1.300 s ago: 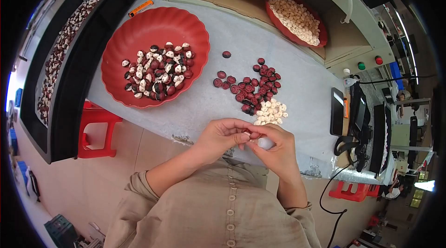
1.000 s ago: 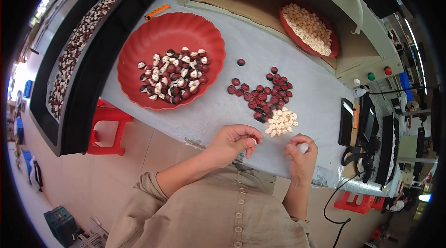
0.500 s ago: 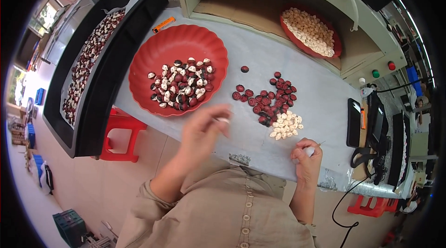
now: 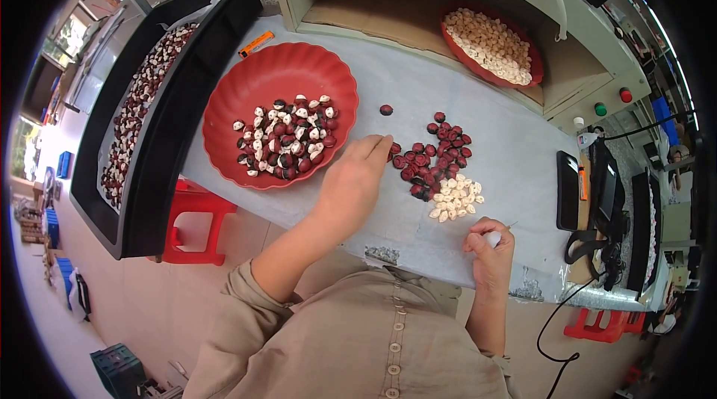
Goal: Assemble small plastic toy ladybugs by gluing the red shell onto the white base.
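Observation:
My left hand [image 4: 352, 186] reaches out over the grey-white table covering, its fingers stretched toward the left end of a cluster of small round dark red pieces [image 4: 442, 151]. Its fingertips are at the nearest of these pieces; the thumb is hidden, and I see nothing held. Near the front edge my right hand [image 4: 491, 253] is closed around a small white squeeze bottle [image 4: 493, 238] with a thin needle tip pointing right. Between the hands lies a heap of small cream pieces [image 4: 457, 199], against the dark red ones. One dark red piece [image 4: 386, 110] lies apart, farther back.
A scalloped red bowl [image 4: 280, 63] holds many red-and-white pieces. Left of it stands a long black tray [image 4: 175, 119] of similar pieces. A red dish of cream pieces [image 4: 489, 48] sits in the box-like cabinet [image 4: 358, 3]. A black phone [image 4: 567, 190] lies at right.
My left hand has moved right and away from me, from beside the bowl to the dark red pieces. The whitish thing at its fingers is out of sight. My right hand keeps its hold.

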`<state>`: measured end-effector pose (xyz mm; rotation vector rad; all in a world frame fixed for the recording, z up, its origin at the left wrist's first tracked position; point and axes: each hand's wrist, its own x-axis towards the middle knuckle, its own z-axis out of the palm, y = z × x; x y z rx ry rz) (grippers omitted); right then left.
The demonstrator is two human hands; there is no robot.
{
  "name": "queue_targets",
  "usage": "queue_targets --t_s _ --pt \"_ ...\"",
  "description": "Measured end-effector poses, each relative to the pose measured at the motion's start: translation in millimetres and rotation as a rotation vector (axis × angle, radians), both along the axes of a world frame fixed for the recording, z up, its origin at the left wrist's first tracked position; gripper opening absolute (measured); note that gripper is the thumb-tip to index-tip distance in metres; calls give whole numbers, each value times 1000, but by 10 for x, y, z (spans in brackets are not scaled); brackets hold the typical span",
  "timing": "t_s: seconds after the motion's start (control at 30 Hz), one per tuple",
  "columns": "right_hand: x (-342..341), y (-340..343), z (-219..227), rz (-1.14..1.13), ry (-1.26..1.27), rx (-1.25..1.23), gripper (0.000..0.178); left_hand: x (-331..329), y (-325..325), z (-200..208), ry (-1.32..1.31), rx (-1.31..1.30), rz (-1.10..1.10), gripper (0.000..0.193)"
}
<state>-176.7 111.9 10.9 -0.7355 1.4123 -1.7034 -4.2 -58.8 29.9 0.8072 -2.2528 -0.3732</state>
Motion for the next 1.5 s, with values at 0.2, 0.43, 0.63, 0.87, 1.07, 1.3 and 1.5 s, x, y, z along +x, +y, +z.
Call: queue_targets --t_s 0.2,0.43,0.63,0.87,1.07,1.3,1.5 --pt "-45 59 -27 45 7 -14 12 -7 -30 -171 -143 89 73 29" --pt "93 -66 153 87 -317 20 20 35 362 -167 497 1372 -327 14" --pt "174 -60 178 52 -87 -33 34 34 421 -242 828 1982 -464 20" --pt "232 -133 307 -169 -258 -156 37 34 429 -271 987 2014 -539 24" --pt "196 -112 255 -89 20 -272 36 50 442 -268 971 2004 -581 28" --pt "283 -177 354 -48 -109 -291 29 78 478 -291 890 1969 -582 30" --pt "345 -155 327 -86 120 -317 28 102 457 -374 993 1979 -634 27"
